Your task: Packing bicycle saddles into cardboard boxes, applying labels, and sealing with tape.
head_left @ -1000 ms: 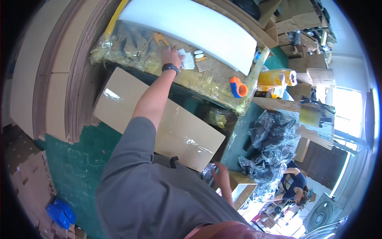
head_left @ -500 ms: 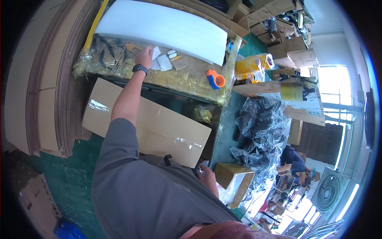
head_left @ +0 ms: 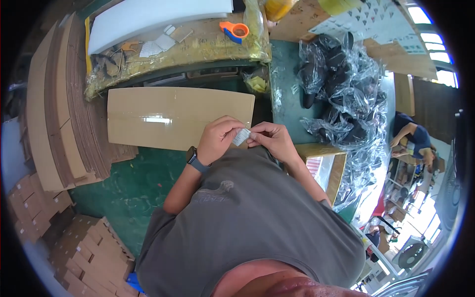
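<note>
In front of my chest, a small white printed paper slip (head_left: 241, 137) is pinched between both hands. My left hand (head_left: 217, 138), with a dark watch on its wrist, is closed on the slip's left side. From the other side, the thumb and fingers of my right hand (head_left: 273, 142) grip its right edge. Just beyond the hands lies a long brown cardboard box (head_left: 173, 111) with a shiny strip of clear tape. My left hand overlaps the box's near right part.
On the workbench (head_left: 198, 53) ahead are an orange and blue tape dispenser (head_left: 236, 31), white paper slips (head_left: 157, 45) and a white foam sheet (head_left: 158, 20). Flat cardboard (head_left: 54, 109) is stacked at left. Plastic-wrapped dark items (head_left: 341, 84) and an open carton (head_left: 336, 173) are at right.
My left hand has come back from the papers on the workbench to meet my right hand at my chest. The slip is now between them. My body has turned, shifting the view.
</note>
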{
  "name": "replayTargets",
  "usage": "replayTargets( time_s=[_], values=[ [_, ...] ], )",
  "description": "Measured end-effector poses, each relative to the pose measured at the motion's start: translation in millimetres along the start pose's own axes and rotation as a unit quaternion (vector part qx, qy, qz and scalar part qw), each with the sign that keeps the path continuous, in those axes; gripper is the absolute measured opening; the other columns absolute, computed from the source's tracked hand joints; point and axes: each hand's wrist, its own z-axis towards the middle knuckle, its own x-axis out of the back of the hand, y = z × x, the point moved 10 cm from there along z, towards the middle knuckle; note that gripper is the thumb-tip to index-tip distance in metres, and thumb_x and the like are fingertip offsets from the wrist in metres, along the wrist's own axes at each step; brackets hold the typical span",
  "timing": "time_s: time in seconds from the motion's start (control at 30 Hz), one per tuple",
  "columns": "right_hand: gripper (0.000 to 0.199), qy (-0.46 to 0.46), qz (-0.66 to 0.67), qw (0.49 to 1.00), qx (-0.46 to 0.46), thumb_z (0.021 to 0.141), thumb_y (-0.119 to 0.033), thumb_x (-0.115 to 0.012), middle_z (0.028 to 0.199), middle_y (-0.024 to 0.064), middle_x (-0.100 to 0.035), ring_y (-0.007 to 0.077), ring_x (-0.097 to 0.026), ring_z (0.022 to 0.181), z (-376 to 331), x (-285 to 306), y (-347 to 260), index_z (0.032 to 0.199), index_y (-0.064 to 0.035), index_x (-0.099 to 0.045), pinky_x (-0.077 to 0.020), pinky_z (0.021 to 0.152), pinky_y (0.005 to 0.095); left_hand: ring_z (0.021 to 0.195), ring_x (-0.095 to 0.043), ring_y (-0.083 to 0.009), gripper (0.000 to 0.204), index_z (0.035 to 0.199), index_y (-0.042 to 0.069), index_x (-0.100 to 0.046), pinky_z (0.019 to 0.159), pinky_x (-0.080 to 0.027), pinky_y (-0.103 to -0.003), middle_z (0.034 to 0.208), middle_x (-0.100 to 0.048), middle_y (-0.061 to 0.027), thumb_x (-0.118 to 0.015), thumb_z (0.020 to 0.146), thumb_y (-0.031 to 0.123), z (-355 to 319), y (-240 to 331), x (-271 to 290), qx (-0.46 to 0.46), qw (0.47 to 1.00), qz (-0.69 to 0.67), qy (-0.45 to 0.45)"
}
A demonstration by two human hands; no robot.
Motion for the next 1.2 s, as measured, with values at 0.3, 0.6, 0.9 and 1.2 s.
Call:
replayTargets(
  time_s=[0.3, 0.6, 0.9, 1.2],
  values=[
    [0.007, -0.017, 0.098, 0.995, 0.008, 0.097, -0.003, -0.073, 0.080, 0.0068, -0.071, 0.0111, -0.069, 0.071, -25, 61, 30, 0.094, 0.0035, -0.073, -0.0569, 0.063, 0.0259, 0.095, -0.072, -0.0229, 0.028, 0.121, 0.000, -0.069, 0.083, -0.059, -0.033, 0.107, -0.072, -0.0114, -0.074, 0.094, 0.001, -4, 9, -71, 0.060, 0.991, 0.057, 0.101],
    [0.016, -0.011, 0.072, 0.993, 0.091, 0.093, -0.002, -0.076, 0.071, 0.0045, -0.069, 0.0075, -0.065, 0.063, -25, 62, 6, 0.081, -0.0013, -0.066, -0.0519, 0.056, 0.0231, 0.100, -0.069, -0.0148, 0.026, 0.122, -0.001, -0.063, 0.087, -0.062, -0.033, 0.111, -0.070, -0.0083, -0.072, 0.102, 0.013, -23, -27, -98, 0.235, 0.940, -0.239, 0.069],
    [0.018, -0.148, 0.102, 0.983, -0.023, 0.090, 0.000, -0.079, 0.073, 0.0048, -0.068, 0.0087, -0.066, 0.062, -26, 25, -2, 0.078, -0.0028, -0.066, -0.0512, 0.053, 0.0228, 0.094, -0.072, -0.0167, 0.025, 0.115, 0.003, -0.064, 0.083, -0.064, -0.032, 0.104, -0.071, -0.0076, -0.075, 0.100, 0.019, -29, -33, -111, 0.283, 0.868, -0.403, -0.061],
    [0.009, -0.254, 0.238, 0.932, -0.104, 0.095, -0.008, -0.076, 0.100, 0.0083, -0.073, 0.0075, -0.059, 0.065, 50, 32, 49, 0.092, -0.0083, -0.068, -0.0427, 0.053, 0.0201, 0.088, -0.073, -0.0143, 0.014, 0.106, 0.000, -0.072, 0.077, -0.063, -0.030, 0.096, -0.075, -0.0078, -0.073, 0.101, 0.013, -34, -86, -84, 0.289, 0.904, -0.314, 0.024]
  ],
)
